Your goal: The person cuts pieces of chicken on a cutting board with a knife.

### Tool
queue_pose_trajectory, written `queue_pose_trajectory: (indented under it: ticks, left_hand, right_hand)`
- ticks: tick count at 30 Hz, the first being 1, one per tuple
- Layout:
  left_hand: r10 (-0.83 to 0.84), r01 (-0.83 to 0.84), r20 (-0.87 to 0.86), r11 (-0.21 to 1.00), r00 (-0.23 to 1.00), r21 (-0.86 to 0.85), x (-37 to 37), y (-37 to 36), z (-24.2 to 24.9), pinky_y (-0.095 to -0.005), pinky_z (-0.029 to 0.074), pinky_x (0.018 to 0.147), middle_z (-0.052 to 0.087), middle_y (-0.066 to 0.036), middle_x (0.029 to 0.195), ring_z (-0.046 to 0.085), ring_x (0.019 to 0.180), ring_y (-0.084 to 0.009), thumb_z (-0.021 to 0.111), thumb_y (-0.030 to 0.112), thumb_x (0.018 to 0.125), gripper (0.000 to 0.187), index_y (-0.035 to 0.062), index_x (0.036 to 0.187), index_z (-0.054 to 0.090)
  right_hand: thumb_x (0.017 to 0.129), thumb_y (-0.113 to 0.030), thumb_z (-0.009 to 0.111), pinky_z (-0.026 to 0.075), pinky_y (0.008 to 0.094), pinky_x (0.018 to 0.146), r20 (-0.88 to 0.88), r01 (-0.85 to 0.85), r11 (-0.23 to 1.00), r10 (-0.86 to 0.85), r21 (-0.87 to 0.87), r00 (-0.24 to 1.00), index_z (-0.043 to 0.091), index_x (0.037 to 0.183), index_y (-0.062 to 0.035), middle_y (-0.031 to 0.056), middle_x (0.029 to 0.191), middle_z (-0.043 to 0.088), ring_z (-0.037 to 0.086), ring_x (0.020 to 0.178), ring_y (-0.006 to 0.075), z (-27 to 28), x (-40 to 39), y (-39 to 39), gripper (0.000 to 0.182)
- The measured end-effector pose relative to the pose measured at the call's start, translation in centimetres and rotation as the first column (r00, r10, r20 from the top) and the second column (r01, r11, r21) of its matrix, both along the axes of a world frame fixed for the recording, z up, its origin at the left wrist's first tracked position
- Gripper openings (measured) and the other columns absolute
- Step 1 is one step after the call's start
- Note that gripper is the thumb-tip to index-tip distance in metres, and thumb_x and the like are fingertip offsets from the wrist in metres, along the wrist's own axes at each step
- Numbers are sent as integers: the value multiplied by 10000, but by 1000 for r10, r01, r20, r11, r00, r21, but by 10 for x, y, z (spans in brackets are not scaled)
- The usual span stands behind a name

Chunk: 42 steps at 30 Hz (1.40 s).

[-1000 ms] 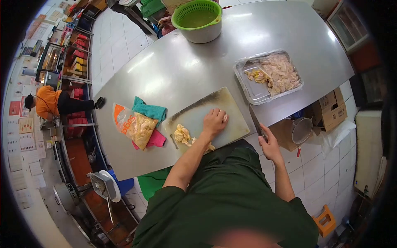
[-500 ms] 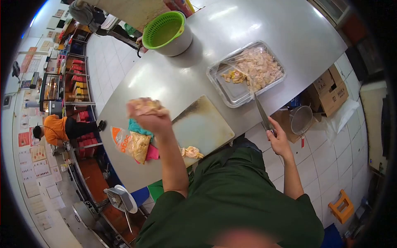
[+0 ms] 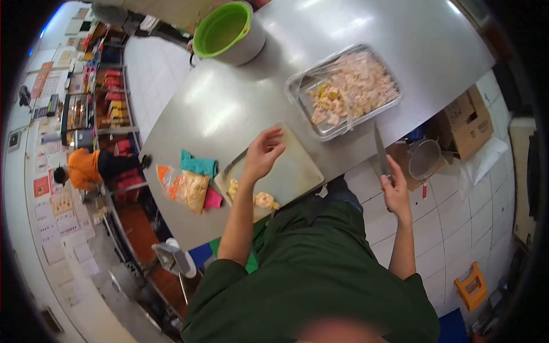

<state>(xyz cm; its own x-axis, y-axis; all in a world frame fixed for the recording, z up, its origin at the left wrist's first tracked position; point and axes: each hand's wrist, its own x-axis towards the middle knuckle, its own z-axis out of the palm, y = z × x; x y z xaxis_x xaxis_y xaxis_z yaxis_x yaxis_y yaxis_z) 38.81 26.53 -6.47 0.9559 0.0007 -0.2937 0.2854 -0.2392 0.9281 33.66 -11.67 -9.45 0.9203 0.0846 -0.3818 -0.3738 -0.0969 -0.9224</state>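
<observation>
My left hand [image 3: 263,155] hovers above the cutting board [image 3: 294,166], fingers loosely curved and apart from the thumb, with nothing in it. In my right hand [image 3: 396,191] is a knife [image 3: 380,147], blade pointing away from me, just past the table edge. Beyond the board lies a metal tray [image 3: 329,136] of raw, chopped meat [image 3: 363,83], partly under clear plastic film. Small pale meat pieces [image 3: 265,200] rest on the board's near edge, partly behind my left forearm. To the left are a plastic bag of yellowish food [image 3: 193,191] and a teal cloth [image 3: 199,166].
A green basket [image 3: 223,34] sits in a pot at the table's far side. On the right, below the table, are a cardboard box [image 3: 466,123] and a round strainer [image 3: 424,159]. An orange stool [image 3: 472,286] stands on the floor. A person in orange [image 3: 84,168] is at the left.
My left hand has let go of the meat it held and moved right, over the board. More meat pieces now lie in the tray's left part. The knife stays in my right hand.
</observation>
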Motion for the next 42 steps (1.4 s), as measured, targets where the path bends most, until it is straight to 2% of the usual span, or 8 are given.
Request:
queue_pose_trajectory:
  ticks: [2, 4, 14, 21, 28, 32, 37, 42]
  left_hand:
    - [-35, 50, -120, 991, 992, 123, -45, 37, 8, -381, 499, 869, 580, -134, 1238, 599, 1066, -249, 760, 196, 782, 560, 62, 1274, 527]
    - [-439, 398, -96, 673, 893, 623, -92, 67, -2, -378, 495, 859, 604, -124, 1174, 608, 1001, -277, 760, 130, 733, 577, 53, 1258, 534]
    - [-38, 129, -174, 825, 984, 551, -172, 94, -26, -328, 428, 628, 544, -115, 700, 556, 683, -227, 736, 272, 815, 318, -2, 777, 578]
    - [325, -336, -85, 915, 942, -223, -146, 91, -9, -230, 460, 648, 629, -13, 883, 571, 730, -77, 597, 186, 956, 190, 1, 997, 614]
    - [154, -237, -206, 842, 966, -485, -96, 55, 20, -279, 507, 590, 635, -73, 857, 594, 633, -123, 561, 148, 963, 429, 66, 1361, 423]
    - [-41, -55, -414, 975, 909, -216, -100, 54, -56, -298, 511, 582, 644, -91, 852, 604, 610, -153, 571, 111, 915, 555, 102, 1425, 354]
    - [101, -147, 125, 881, 987, 450, -151, 71, -80, -347, 507, 654, 645, -127, 837, 633, 700, -226, 673, 136, 840, 397, 47, 1218, 591]
    - [104, -176, 167, 844, 980, 507, -183, 76, -76, -372, 507, 730, 641, -126, 883, 628, 815, -293, 720, 161, 784, 264, 46, 1020, 688]
  right_hand:
    - [924, -36, 531, 394, 199, 589, -12, -12, 1000, 13, 12, 1000, 414, 1435, -133, 12, 1060, 578, 416, 654, 42, -14, -1, -1, 534]
    - [933, -45, 524, 387, 197, 581, -112, -31, 998, 37, 51, 993, 406, 1442, -142, 5, 972, 564, 413, 653, 42, -12, 1, 0, 531]
    - [945, -68, 535, 276, 191, 403, 63, -287, 957, 289, -38, 955, 366, 1463, -168, -52, 657, 456, 335, 475, 9, -9, 37, 44, 554]
    - [938, -57, 547, 293, 190, 445, 103, -322, 944, 328, -78, 939, 362, 1466, -165, -55, 671, 456, 344, 506, 17, 10, 36, 82, 570]
    - [918, -61, 569, 353, 197, 559, 85, -336, 942, 337, -20, 938, 424, 1431, -109, -42, 759, 476, 379, 616, 40, 34, 12, 131, 536]
    - [909, -70, 563, 450, 254, 674, 22, -477, 868, 484, -133, 875, 434, 1417, -119, 54, 903, 616, 519, 720, 114, 27, -7, 159, 526]
    - [918, -139, 532, 457, 452, 913, 42, -709, 602, 772, -368, 634, 442, 1397, -208, 231, 1184, 602, 562, 1084, 426, 12, -33, 200, 493]
    - [917, -116, 513, 478, 458, 875, -81, -681, 561, 741, -471, 667, 432, 1404, -209, 245, 1112, 625, 592, 1013, 432, 7, -39, 212, 503]
